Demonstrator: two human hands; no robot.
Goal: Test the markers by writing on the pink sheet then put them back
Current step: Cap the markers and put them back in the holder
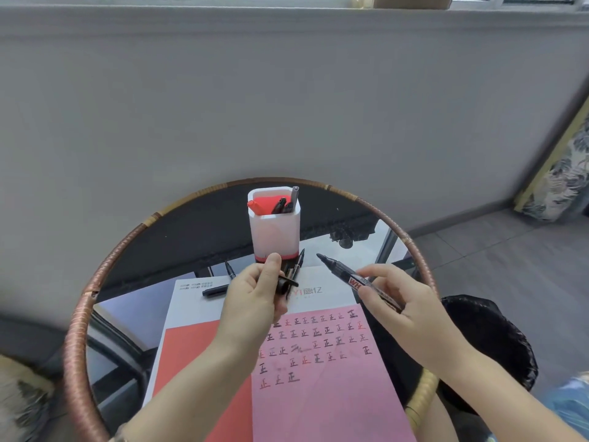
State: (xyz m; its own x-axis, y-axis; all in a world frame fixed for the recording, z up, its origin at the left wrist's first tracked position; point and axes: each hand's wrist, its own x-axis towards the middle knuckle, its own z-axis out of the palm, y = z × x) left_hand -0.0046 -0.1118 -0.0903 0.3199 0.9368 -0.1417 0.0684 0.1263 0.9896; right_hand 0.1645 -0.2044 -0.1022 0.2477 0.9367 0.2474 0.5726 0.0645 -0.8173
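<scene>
Over a round, cane-rimmed table (105, 275), a person's two forearms reach in from the bottom edge, hands raised above the far end of the pink sheet (318, 397). The right hand (401, 304) grips an uncapped black marker (350, 279) between thumb and curled fingers. Its barrel slants up and to the left, tip in the air and pointing toward the holder (274, 224). The left hand (251, 301), thumb uppermost, pinches a black cap (285, 284), held near the marker's tip but apart from it. The sheet lies on a red and white folder (191, 301) and carries rows of one repeated character in black and red ink. The white holder with its red base stands upright just beyond the folder, with a red marker (255, 206), black markers (280, 205) and a grey pen (294, 194) inside. A capped pen (215, 291) lies on the folder's white top, left of the left hand. A second pen (230, 270) lies just beyond it on the glass. Loose pens (298, 263) lie at the holder's foot, partly hidden by the left thumb
</scene>
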